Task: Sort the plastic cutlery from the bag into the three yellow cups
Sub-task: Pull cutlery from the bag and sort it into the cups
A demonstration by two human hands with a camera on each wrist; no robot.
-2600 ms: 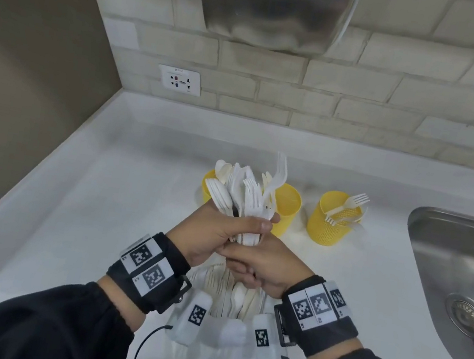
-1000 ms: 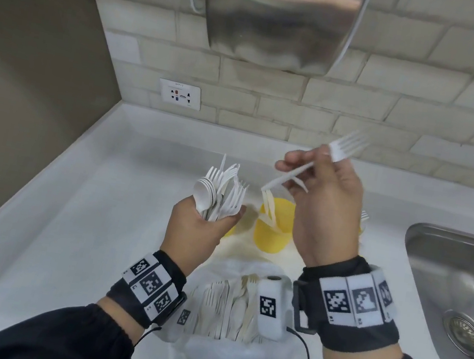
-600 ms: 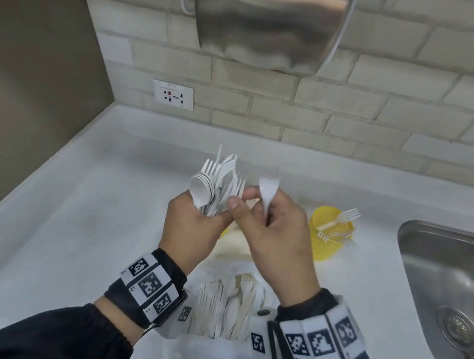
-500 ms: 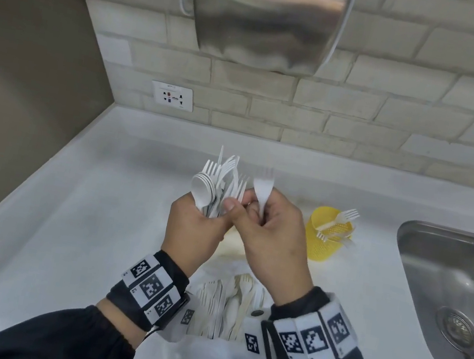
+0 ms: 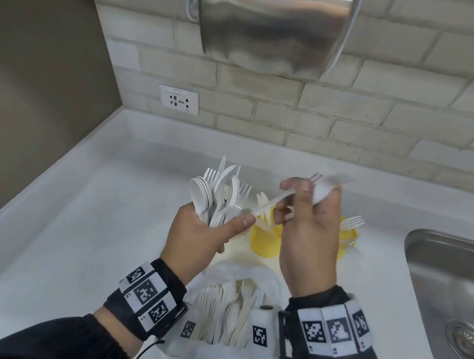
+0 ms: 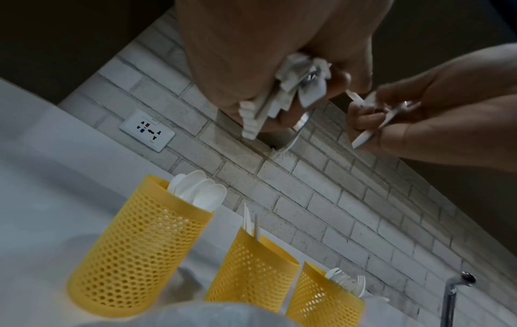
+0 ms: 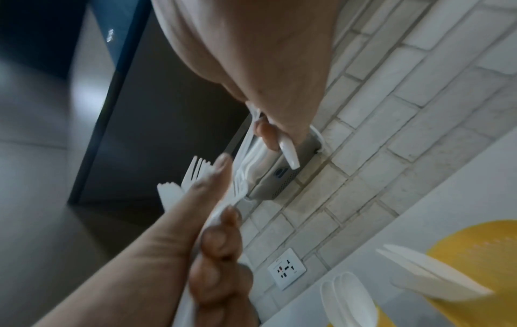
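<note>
Head view shows the left hand [image 5: 198, 235] clenched round a bundle of cutlery [image 5: 217, 195] above the table [image 5: 67, 213]; the right hand [image 5: 307, 238] pinches one blurred fork [image 5: 322, 184]; its grip hides the fork's handle middle; the bag [image 5: 232, 310] lies at the near edge, partly behind both wrists; only two yellow cups [image 5: 264, 240] peek past the right hand; all three [image 6: 140, 247] appear from the left wrist.
</note>
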